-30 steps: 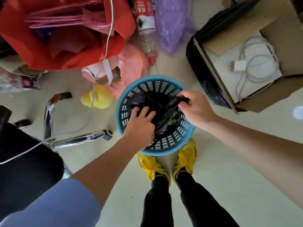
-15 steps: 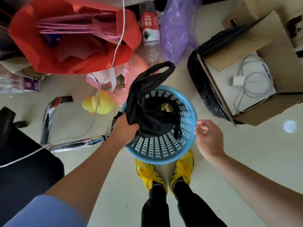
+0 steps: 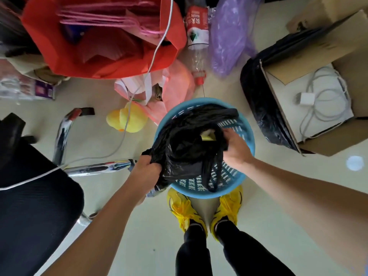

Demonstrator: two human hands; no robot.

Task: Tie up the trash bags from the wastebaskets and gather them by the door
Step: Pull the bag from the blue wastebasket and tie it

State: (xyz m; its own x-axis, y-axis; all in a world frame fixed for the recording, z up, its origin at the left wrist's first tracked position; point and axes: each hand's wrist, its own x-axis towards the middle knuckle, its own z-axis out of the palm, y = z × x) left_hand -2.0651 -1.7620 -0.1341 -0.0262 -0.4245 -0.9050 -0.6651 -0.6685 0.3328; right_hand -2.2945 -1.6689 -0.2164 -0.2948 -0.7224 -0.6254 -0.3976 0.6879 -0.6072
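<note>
floor [image 3: 155, 236]: pale | wastebasket [image 3: 201, 193], black trash bag [image 3: 185, 148] | red bag [image 3: 103, 46], cardboard box [image 3: 328, 46], chair [image 3: 29, 216]

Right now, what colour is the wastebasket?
The wastebasket is light blue, best seen in the head view.

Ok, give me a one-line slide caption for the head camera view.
Left hand and right hand grip the black plastic trash bag over the round blue plastic wastebasket.

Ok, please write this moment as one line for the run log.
left hand: grips black trash bag edge | right hand: grips its other side | bag: untied, over blue wastebasket
</note>
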